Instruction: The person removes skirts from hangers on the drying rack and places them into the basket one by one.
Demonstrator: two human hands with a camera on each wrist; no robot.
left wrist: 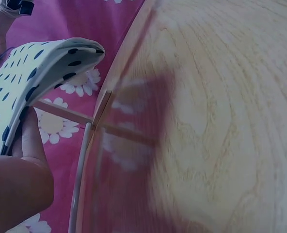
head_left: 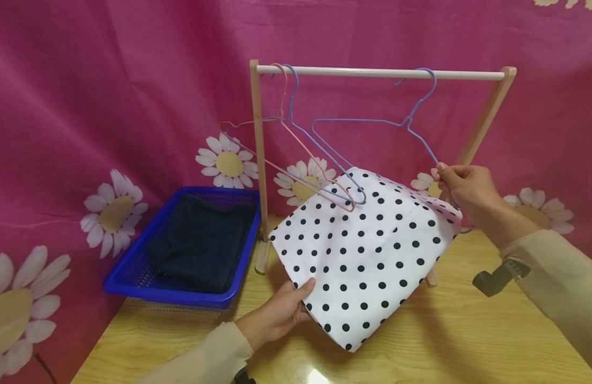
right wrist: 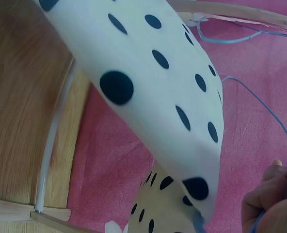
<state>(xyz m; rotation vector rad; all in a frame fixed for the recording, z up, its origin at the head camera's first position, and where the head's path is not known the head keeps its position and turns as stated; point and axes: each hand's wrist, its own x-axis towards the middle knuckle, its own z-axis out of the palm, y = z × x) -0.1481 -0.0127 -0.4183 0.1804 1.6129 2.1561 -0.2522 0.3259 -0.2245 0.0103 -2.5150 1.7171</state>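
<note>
A white cloth with black polka dots [head_left: 358, 256] hangs folded over the lower part of a blue wire hanger [head_left: 423, 141], whose hook sits on the rack's rail. My right hand [head_left: 473, 192] pinches this hanger's right shoulder. With thumb on top and fingers beneath, my left hand [head_left: 279, 314] grips the cloth's lower left edge. The left wrist view shows the cloth [left wrist: 17, 82] bent over beyond the fingers. In the right wrist view, the cloth [right wrist: 158, 87] drapes down beside my right hand [right wrist: 274, 199]. The hanger's bottom bar is mostly hidden by the cloth.
A rack with a white rail [head_left: 349, 71] and wooden posts stands on the wooden table [head_left: 493, 320]. A pink hanger [head_left: 285, 85] and another blue hanger [head_left: 296, 85] hang at its left. Left of it, a blue basket [head_left: 181, 301] holds dark folded fabric [head_left: 200, 245].
</note>
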